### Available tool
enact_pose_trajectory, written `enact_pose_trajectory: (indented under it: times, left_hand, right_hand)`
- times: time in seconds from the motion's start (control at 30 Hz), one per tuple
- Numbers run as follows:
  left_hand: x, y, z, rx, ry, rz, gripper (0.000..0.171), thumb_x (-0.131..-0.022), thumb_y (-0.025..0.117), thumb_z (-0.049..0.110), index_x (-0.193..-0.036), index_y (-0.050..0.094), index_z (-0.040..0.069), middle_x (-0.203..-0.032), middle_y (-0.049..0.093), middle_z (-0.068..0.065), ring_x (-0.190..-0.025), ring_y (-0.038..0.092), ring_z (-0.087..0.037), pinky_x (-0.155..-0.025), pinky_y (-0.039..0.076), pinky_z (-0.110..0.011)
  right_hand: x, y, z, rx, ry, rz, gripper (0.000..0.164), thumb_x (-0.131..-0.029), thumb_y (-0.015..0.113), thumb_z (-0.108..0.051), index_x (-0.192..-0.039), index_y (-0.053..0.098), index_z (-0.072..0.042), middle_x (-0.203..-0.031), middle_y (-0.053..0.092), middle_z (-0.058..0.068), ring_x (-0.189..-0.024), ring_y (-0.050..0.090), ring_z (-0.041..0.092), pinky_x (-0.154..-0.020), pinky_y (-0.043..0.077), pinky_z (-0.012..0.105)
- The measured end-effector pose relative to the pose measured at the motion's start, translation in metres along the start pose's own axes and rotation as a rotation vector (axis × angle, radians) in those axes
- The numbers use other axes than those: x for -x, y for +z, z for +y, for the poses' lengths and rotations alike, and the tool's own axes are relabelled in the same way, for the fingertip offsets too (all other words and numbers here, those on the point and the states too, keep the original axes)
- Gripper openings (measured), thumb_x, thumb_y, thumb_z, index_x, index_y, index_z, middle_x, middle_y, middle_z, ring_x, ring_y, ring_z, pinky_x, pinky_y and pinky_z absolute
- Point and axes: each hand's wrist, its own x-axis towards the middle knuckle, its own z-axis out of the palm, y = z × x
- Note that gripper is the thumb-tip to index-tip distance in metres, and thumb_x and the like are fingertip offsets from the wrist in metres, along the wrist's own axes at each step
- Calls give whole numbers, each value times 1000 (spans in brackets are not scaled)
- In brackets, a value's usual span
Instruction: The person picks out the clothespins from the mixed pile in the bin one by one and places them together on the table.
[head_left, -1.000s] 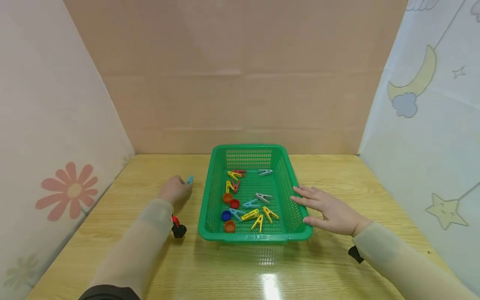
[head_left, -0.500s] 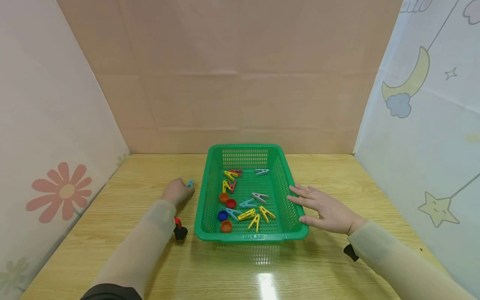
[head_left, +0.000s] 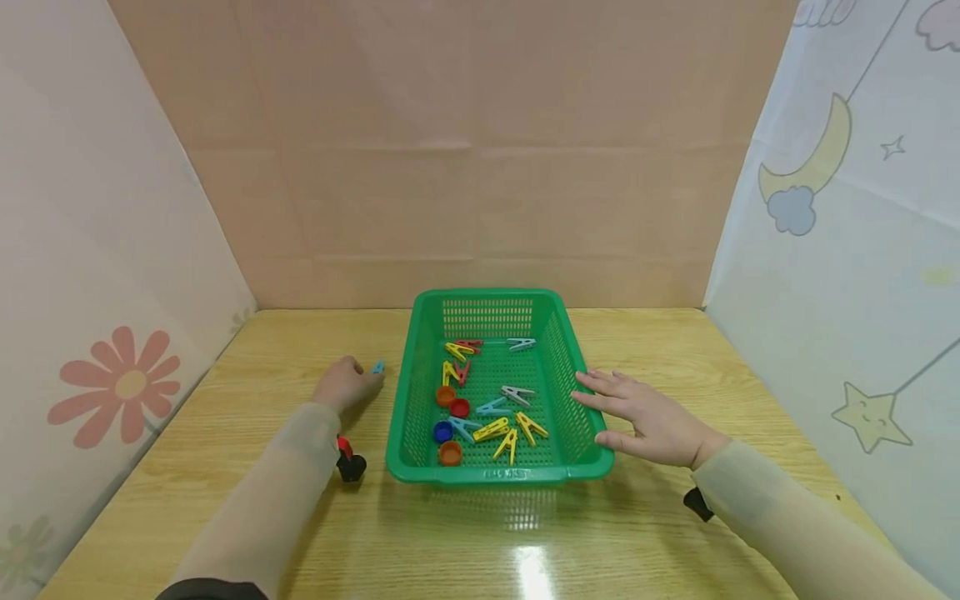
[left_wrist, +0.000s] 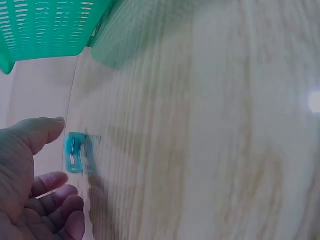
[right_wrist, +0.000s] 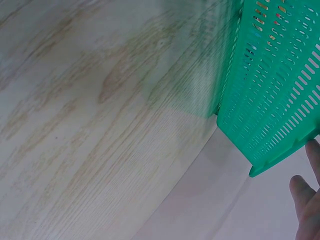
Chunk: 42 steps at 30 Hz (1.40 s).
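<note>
On the table left of the green basket [head_left: 517,475] is a light blue clothespin [left_wrist: 75,152]. My left hand [head_left: 347,385] is right beside it; in the left wrist view thumb and fingers are spread apart with a gap around the clothespin. My right hand [head_left: 656,421] has its fingers stretched out, fingertips at the basket's right rim. Inside the basket lie several yellow clothespins [head_left: 528,427], along with red, blue and grey ones. Orange, red and dark blue bottle caps [head_left: 443,432] lie along its left side.
The wooden table [head_left: 442,550] meets a plain beige backdrop [head_left: 480,167] behind the basket. Patterned panels stand on the left [head_left: 90,250] and right [head_left: 847,275]. A black wrist mount [head_left: 349,467] hangs by the left sleeve.
My left thumb and fingers, earlier at the blue clothespin, now stand slightly back from it. The view has shifted a little. My right hand keeps its place at the basket rim.
</note>
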Motion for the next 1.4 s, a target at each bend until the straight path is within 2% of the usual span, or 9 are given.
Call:
enact_pose_trajectory:
  times: [0.1, 0.17, 0.33, 0.57, 0.77, 0.87, 1.13, 1.27, 1.4]
  left_hand:
    - [2, -5, -2, 50, 9, 4, 65, -93, 52, 55, -128, 45, 0, -132, 48, -24, -117, 48, -43, -90, 43, -54]
    - [3, -10, -2, 90, 33, 16, 68, -94, 52, 53, -134, 41, -1, -135, 45, -25, -119, 47, -44, -91, 42, -55]
    - [4, -29, 9, 109, 145, 108, 66, -95, 52, 49, -138, 42, 1, -125, 49, -22, -104, 52, -36, -81, 46, -47]
    - [12, -55, 48, 100, 256, 143, 57, -95, 55, 46, -135, 45, 7, -114, 53, -15, -93, 52, -30, -75, 45, -40]
    - [24, -62, 86, 136, 329, 147, 58, -91, 57, 54, -132, 49, 13, -115, 53, -9, -98, 53, -28, -82, 46, -43]
    - [30, -65, 110, 147, 373, 152, 58, -91, 58, 55, -130, 52, 13, -110, 55, -8, -94, 53, -27, -80, 46, -42]
    - [38, -56, 174, 102, 497, 112, 42, -92, 64, 42, -122, 58, 13, -103, 58, -5, -89, 54, -23, -75, 46, -38]
    - [41, -41, 199, 25, 557, 85, 38, -92, 65, 39, -120, 60, 14, -101, 60, -3, -89, 55, -22, -78, 46, -39]
    - [43, -23, 216, -45, 585, 31, 35, -92, 65, 38, -118, 60, 15, -98, 60, -2, -86, 56, -20, -77, 47, -37]
  right_hand:
    - [0, 0, 0, -3, 1, -3, 60, -90, 66, -35, -142, 49, -12, -149, 40, 15, -140, 31, 31, -115, 7, 24]
    - [-1, 0, 1, -3, 4, -6, 59, -90, 66, -35, -142, 49, -12, -149, 39, 14, -141, 29, 29, -115, 7, 24]
    - [-2, -1, 0, -5, 5, -11, 60, -91, 66, -35, -143, 48, -13, -150, 39, 14, -140, 30, 30, -115, 6, 24]
    - [-1, -2, 0, -8, 8, -3, 60, -90, 66, -35, -143, 48, -12, -150, 39, 14, -141, 28, 28, -115, 6, 24]
    - [0, -1, 0, 0, 2, -1, 60, -90, 66, -35, -143, 48, -13, -149, 39, 14, -141, 29, 28, -115, 8, 25]
    - [0, 0, 0, 1, 9, -5, 60, -90, 66, -36, -143, 48, -13, -150, 39, 13, -142, 27, 26, -115, 7, 25]
    - [2, 0, -1, -11, 37, -17, 60, -91, 66, -35, -143, 48, -14, -151, 38, 13, -141, 28, 30, -115, 8, 26]
    - [2, 1, -2, -12, 33, -13, 59, -91, 65, -35, -143, 48, -14, -150, 38, 13, -140, 29, 31, -115, 7, 25]
    - [2, 1, -2, -11, 26, -8, 59, -91, 66, -35, -143, 48, -14, -150, 39, 13, -140, 31, 32, -115, 6, 23]
